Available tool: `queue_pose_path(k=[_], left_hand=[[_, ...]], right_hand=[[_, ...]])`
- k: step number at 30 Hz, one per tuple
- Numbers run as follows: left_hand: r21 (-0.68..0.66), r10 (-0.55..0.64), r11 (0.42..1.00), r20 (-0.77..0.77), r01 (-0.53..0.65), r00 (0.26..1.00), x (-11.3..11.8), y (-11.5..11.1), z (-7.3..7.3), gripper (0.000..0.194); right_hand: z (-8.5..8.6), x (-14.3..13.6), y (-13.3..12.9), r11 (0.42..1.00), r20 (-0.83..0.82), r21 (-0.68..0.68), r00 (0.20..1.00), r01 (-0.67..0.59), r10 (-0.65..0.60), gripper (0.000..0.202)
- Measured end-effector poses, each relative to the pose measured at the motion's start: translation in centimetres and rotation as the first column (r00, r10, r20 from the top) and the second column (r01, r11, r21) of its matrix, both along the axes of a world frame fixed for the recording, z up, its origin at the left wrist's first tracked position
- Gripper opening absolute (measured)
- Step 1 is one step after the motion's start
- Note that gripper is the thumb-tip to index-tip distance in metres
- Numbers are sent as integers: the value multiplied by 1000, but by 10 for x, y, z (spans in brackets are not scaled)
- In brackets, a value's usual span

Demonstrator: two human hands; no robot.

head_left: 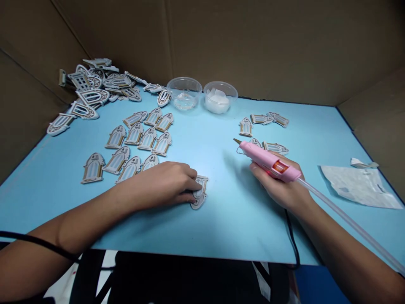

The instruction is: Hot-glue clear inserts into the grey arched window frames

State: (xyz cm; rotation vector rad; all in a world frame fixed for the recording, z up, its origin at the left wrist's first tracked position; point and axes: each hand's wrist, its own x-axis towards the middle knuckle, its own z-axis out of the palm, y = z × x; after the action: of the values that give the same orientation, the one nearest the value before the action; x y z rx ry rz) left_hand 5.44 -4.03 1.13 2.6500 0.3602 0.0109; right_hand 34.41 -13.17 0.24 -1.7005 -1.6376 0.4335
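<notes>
My left hand (172, 183) grips a small arched window-shaped piece (200, 192) on the light blue table, fingers closed along its left side. That piece lies flat, its rounded end toward me. In my right hand (284, 185) is a pink hot glue gun (267, 161), its metal nozzle pointing up and left, held above the table. A long clear glue stick (344, 217) runs out of its rear, and a black cord (291, 236) hangs below. The nozzle is apart from the held piece.
Several similar window pieces (135, 134) lie in rows left, with a heap (95, 84) behind them. More pieces (245, 126) lie at right. Two clear plastic bowls (184, 90) with small contents stand at the back. A white packet (360, 185) lies far right. Cardboard walls (253, 46) enclose the table.
</notes>
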Motion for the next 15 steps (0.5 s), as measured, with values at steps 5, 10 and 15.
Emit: queue_pose_path(k=[5,10,15], left_hand=[[-51,95,994,-66,-98,993,-2,8,8,16],[62,318,948,-103,-313,942,-9,23,16,10],[123,314,948,-190,-295,930,-10,25,13,22]], right_hand=[[2,-1,0,1000,1,-12,1000,15,-15,6],[0,2,-1,1000,19,-18,1000,-5,6,8],[-2,3,-2,1000,31,0,1000,-5,5,8]])
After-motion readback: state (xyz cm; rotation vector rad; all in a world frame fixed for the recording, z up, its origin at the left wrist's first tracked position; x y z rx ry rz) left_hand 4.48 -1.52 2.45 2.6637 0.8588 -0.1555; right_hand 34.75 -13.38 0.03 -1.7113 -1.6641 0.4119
